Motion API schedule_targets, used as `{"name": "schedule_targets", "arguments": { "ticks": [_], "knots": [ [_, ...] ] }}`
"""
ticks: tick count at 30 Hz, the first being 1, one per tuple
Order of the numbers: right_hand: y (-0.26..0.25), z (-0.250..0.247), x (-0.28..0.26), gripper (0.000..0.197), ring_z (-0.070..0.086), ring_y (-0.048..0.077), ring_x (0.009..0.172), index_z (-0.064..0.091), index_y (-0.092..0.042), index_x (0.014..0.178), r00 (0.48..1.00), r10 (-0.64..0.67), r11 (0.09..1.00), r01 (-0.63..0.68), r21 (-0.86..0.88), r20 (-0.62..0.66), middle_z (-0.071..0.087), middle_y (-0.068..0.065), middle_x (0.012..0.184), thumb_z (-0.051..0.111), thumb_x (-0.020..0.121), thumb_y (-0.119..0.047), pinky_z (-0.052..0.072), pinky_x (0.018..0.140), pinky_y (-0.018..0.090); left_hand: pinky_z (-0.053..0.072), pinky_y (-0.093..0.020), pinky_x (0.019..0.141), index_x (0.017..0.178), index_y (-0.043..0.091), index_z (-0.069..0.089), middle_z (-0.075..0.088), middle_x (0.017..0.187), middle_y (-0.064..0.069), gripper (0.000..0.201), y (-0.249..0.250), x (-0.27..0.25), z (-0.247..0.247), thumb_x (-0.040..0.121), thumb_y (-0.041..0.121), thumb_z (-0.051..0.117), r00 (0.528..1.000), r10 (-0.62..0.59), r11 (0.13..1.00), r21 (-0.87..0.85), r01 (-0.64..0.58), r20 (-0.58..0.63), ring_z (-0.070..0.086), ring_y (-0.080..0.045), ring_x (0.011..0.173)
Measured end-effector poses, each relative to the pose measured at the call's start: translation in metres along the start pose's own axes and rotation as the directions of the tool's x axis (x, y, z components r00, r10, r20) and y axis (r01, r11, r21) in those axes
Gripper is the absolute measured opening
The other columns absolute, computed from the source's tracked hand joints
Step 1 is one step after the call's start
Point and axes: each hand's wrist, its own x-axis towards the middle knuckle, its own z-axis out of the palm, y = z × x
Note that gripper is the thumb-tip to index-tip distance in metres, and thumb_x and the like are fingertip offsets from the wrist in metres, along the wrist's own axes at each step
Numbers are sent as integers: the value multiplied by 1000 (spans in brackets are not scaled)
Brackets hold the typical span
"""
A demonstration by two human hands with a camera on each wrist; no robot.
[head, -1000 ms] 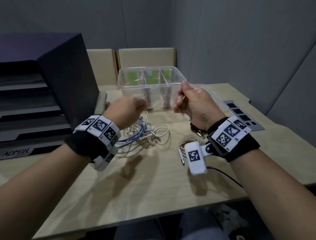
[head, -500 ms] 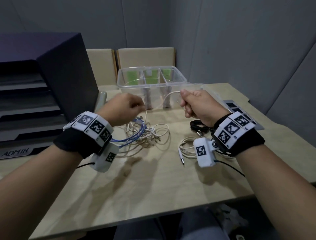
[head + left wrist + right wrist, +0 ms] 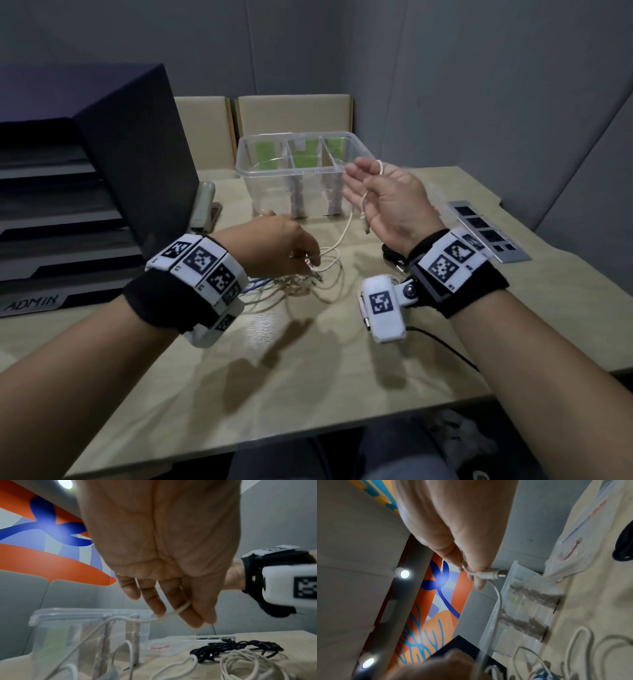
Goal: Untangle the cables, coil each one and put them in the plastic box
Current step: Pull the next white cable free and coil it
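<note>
My right hand [image 3: 371, 186] is raised in front of the clear plastic box [image 3: 270, 192], its palm turned towards me. A white cable [image 3: 349, 222] loops over its fingers, and in the right wrist view the thumb and a finger of that hand [image 3: 471, 569] pinch it just behind the plug [image 3: 494, 574]. The cable drops to the tangle of white and blue cables [image 3: 291, 286] on the table. My left hand [image 3: 310, 262] reaches down onto that tangle. In the left wrist view its fingers [image 3: 187, 615] pinch the white cable [image 3: 140, 620].
A black cable bundle [image 3: 240, 647] and a loose white coil [image 3: 248, 666] lie right of the tangle. A black file tray marked ADMIN [image 3: 85, 188] stands at the left, with a stapler [image 3: 205, 202] beside it. A grey plate with dark squares [image 3: 486, 229] lies at the right.
My right hand has risen and turned palm up, its fingers spreading with the cable looped over them. My left hand has dropped from chest height down onto the tangle.
</note>
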Motion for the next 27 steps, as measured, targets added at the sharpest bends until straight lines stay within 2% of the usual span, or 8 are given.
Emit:
{"name": "schedule_targets", "arguments": {
  "ticks": [3, 7, 10, 13, 18, 22, 25, 27],
  "knots": [
    [25, 2, 5, 30, 60, 23, 107, 59, -16, 91, 999, -36, 924, 23, -382, -25, 64, 6, 98, 42, 92, 8, 46, 101, 38, 41, -26, 72, 101, 26, 69, 68, 90, 4, 18, -2, -1, -12, 91, 31, 54, 983, -18, 999, 39, 26, -181, 60, -19, 89],
    [37, 9, -4, 22, 65, 23, 65, 53, -12, 90, 984, 158, 811, -85, -578, 77, 63, 14, 80, 38, 91, 3, 52, 71, 36, 43, -29, 63, 100, 18, 66, 69, 91, -3, 18, -10, -2, -29, 95, 25, 50, 880, -151, 984, 21, 179, -450, 58, -20, 73],
    [33, 12, -12, 26, 44, 11, 39, 56, -7, 90, 962, 218, 784, -72, -617, 166, 49, 4, 54, 35, 102, -16, 40, 46, 24, 50, -36, 65, 99, 15, 61, 66, 88, -7, 13, -24, -3, -30, 96, 21, 50, 839, -308, 951, -143, 273, -449, 58, -22, 67],
    [28, 10, -16, 41, 30, 11, 42, 59, -13, 73, 923, 253, 712, 25, -702, 289, 34, -6, 44, 43, 99, -40, 33, 45, 22, 56, -41, 62, 93, 14, 54, 63, 78, -8, 10, -38, -1, -18, 97, 14, 46, 800, -454, 880, -339, 333, -392, 64, -22, 60],
    [13, 13, -12, 43, 24, 9, 34, 44, -15, 65, 915, 249, 931, -135, -340, 318, 32, -8, 40, 33, 103, -32, 24, 39, 21, 58, -44, 67, 85, 11, 51, 52, 81, -6, 15, -49, 1, 12, 91, 0, 41, 790, -565, 769, -499, 400, -237, 68, -25, 64],
    [-1, 17, -3, 39, 36, 9, 36, 46, -15, 69, 976, 122, 992, -125, 8, 180, 53, -1, 49, 33, 102, -31, 27, 39, 20, 57, -43, 63, 71, 19, 42, 58, 80, -10, 27, -51, 1, 40, 87, -2, 45, 867, -494, 791, -441, 423, -55, 67, -30, 67],
    [-3, 19, 4, 36, 67, 21, 73, 51, -9, 78, 993, 68, 980, -85, 181, 99, 70, 17, 91, 32, 103, -26, 52, 56, 24, 55, -37, 60, 70, 22, 41, 57, 76, -8, 28, -51, -1, 53, 87, 0, 43, 898, -439, 836, -372, 405, -10, 64, -28, 65],
    [2, 20, 10, 32, 63, 31, 103, 54, -4, 86, 998, 41, 972, -50, 229, 44, 63, 23, 111, 33, 103, -21, 54, 83, 34, 50, -34, 62, 73, 21, 45, 58, 77, -7, 24, -50, -4, 56, 87, 2, 45, 920, -392, 875, -309, 373, 0, 60, -26, 66]
  ]
}}
